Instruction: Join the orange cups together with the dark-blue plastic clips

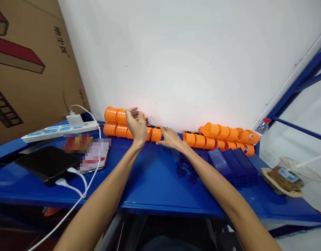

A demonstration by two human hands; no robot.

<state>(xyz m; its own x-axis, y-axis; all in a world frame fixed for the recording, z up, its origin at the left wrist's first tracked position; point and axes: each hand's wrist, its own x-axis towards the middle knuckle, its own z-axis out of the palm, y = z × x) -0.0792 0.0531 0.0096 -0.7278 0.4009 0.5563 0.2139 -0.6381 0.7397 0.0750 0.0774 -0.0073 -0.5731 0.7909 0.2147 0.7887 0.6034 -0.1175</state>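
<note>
Two stacked rows of orange plastic cylinders [116, 129] stand against the wall on the left. My left hand [136, 127] is raised in front of them with curved fingers, thumb and fingers apart; it hides part of the upper row. Whether it touches a cylinder there cannot be made out. At the right end of the lower row, my right hand [171, 137] reaches to a short orange cylinder [156, 135]. Its thumb and forefinger are spread at that cylinder's end. Farther right lies another double row of orange cylinders [210, 141], some tilted, with dark fittings behind.
Stacked dark blue plates [233, 167] and a heap of small blue parts [185, 169] lie on the blue table [155, 188]. A drink cup [288, 174] sits right. Left are a power strip [61, 130], black power bank [47, 164], phone [106, 150] and white cable [76, 202].
</note>
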